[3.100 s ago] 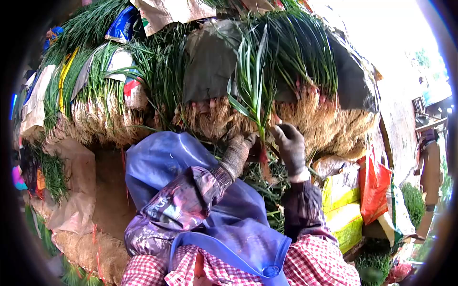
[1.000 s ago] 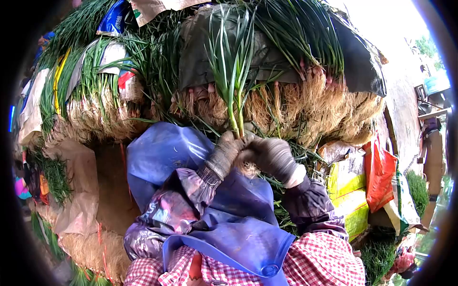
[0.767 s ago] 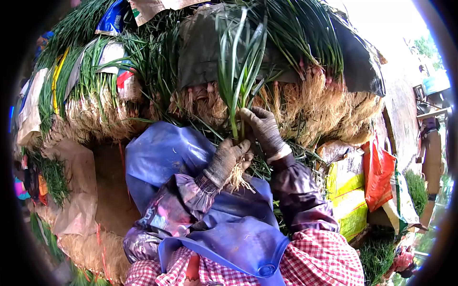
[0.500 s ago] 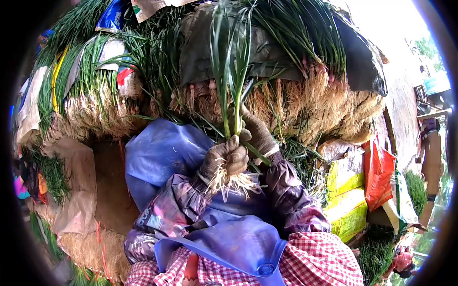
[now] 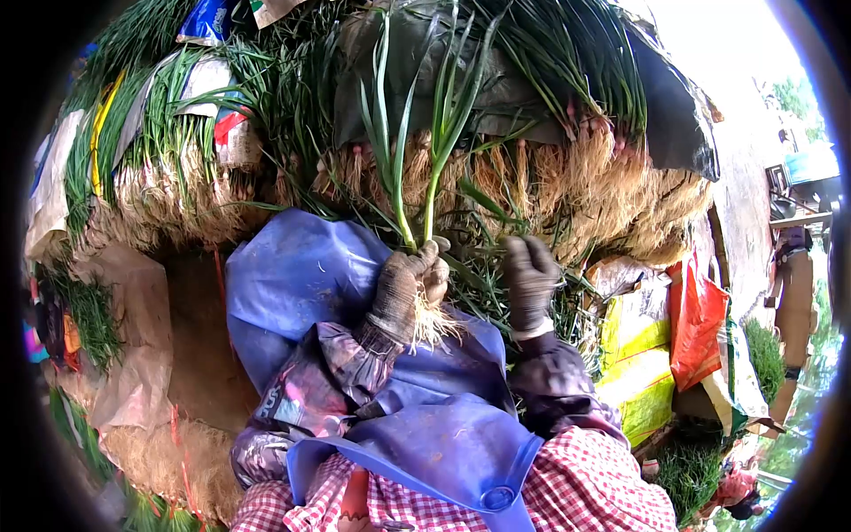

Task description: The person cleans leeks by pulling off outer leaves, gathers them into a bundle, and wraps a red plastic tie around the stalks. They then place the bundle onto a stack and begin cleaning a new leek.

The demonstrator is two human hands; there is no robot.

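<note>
My left hand [image 5: 409,285], in a brown knit glove, is closed around the base of two young garlic plants [image 5: 431,191]. Their green leaves fan upward, and pale roots [image 5: 433,323] hang below the fist. The glove hides the lower stems. To the right and apart from the plants is my right hand [image 5: 530,279], also gloved, with its fingers curled. A loose green leaf [image 5: 486,202] slants up and left from its fingertips, seemingly pinched there. Beneath both hands, a blue plastic sheet [image 5: 301,284] covers my lap.
Stacked garlic plants with hanging roots [image 5: 612,199] rise in front, partly under a dark sheet [image 5: 678,115]. More bundles [image 5: 191,182] are at the left. A yellow sack [image 5: 636,355] and a red bag [image 5: 694,324] stand at the right. Leaf scraps [image 5: 479,288] lie behind the hands.
My right hand has come away from the plants and moved right, a green leaf at its fingertips. My left hand has shifted slightly left and down, and the two stalks now spread apart.
</note>
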